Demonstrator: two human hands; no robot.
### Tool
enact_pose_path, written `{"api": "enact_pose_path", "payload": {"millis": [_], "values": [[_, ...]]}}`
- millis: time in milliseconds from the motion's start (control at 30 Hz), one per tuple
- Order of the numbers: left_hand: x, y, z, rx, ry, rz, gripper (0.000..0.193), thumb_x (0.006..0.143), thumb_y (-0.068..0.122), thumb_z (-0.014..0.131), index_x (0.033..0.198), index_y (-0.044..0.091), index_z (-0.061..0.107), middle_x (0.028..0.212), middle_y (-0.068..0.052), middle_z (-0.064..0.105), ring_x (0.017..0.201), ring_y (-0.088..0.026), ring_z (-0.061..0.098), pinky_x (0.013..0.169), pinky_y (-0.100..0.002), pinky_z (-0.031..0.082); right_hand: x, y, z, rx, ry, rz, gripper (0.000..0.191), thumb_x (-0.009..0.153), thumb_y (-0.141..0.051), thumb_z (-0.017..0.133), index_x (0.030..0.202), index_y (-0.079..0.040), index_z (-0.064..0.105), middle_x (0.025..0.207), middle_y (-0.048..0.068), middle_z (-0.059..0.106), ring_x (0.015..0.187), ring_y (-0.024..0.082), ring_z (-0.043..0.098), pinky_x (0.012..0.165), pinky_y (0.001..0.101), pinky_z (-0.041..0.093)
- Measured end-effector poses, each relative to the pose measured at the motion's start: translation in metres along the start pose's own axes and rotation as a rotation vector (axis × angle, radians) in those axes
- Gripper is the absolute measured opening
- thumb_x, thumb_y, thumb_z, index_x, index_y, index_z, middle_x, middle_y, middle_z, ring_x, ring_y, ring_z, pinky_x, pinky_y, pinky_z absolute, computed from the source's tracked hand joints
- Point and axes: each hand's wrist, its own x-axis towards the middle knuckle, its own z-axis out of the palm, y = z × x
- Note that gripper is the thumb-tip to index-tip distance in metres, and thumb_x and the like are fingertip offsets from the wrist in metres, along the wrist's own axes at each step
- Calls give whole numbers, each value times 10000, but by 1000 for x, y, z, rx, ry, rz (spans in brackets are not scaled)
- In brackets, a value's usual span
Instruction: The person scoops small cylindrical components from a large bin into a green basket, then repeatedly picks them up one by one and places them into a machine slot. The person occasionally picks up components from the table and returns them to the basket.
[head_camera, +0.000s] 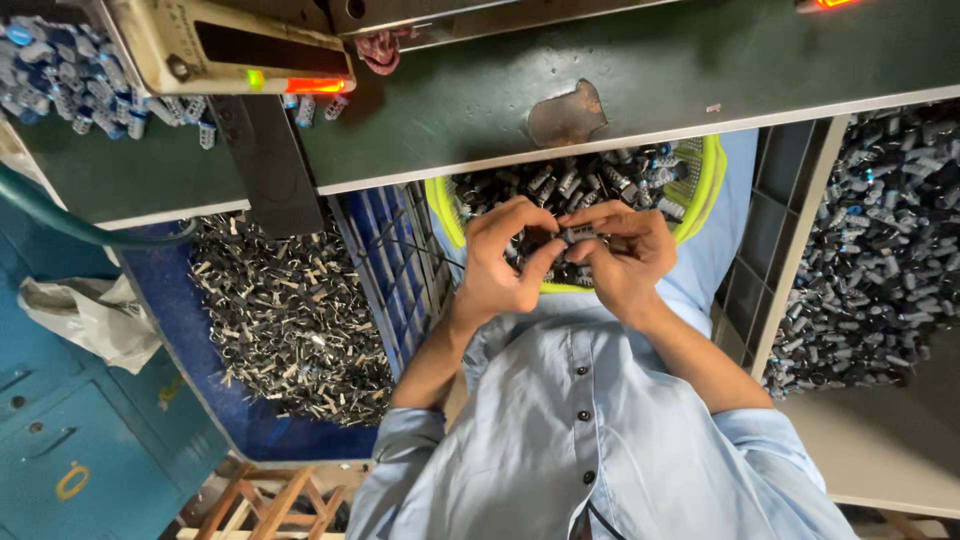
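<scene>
A yellow-green basket (708, 190) rests on my lap, filled with several small dark cylindrical parts with silver ends (560, 180). Both hands meet just above it. My left hand (500, 265) and my right hand (628, 258) pinch one small dark part (577, 236) between their fingertips. The thumbs and forefingers touch around it, and most of the part is hidden by the fingers. My light blue shirt sleeves run down to the bottom of the view.
A green workbench (480, 110) lies just beyond the basket, with a beige machine (220, 45) showing an orange light. A blue crate (390, 260) beside a pile of small metal pieces (290, 310) sits left. A grey crate (790, 240) of dark parts stands right.
</scene>
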Motion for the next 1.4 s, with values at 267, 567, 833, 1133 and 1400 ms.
{"api": "enact_pose_path", "payload": {"millis": [267, 567, 833, 1133, 1400], "values": [[6, 20, -3, -209, 77, 23, 189, 805, -33, 735, 928, 19, 601, 843, -75, 633, 718, -201, 633, 648, -320, 498, 15, 8, -11, 676, 297, 446, 400, 836, 238, 501, 1069, -87, 496, 982, 169, 644, 882, 248, 667, 724, 374, 552], [51, -32, -42, -263, 264, 170, 260, 852, 89, 758, 765, 46, 517, 684, -36, 497, 587, -157, 430, 561, -312, 308, 32, 3, -19, 774, 168, 480, 213, 1019, 99, 609, 1125, -78, 558, 1006, 122, 656, 854, 202, 626, 763, 328, 492], [75, -54, -50, -52, 232, -93, 423, 929, 167, 782, 661, 10, 494, 572, -15, 326, 564, -86, 300, 521, -323, 215, 44, -2, 1, 301, 56, 143, 354, 935, 89, 764, 1073, -59, 472, 993, 86, 637, 975, 234, 718, 813, 350, 569], [71, -49, -58, -35, 207, -43, 525, 935, 178, 776, 665, 32, 350, 633, -43, 245, 596, -127, 240, 543, -355, 198, 161, -81, 18, -664, -209, -668, 391, 870, 240, 693, 1122, -13, 532, 1053, 151, 703, 920, 298, 748, 791, 372, 592], [67, -76, -44, 263, 394, 224, 377, 959, 346, 790, 925, -6, 659, 788, -82, 543, 742, -215, 495, 719, -383, 368, 239, -63, 39, -1178, -200, -775, 373, 754, -96, 759, 1113, -182, 698, 1050, 72, 666, 1035, 332, 611, 922, 518, 473]]}}
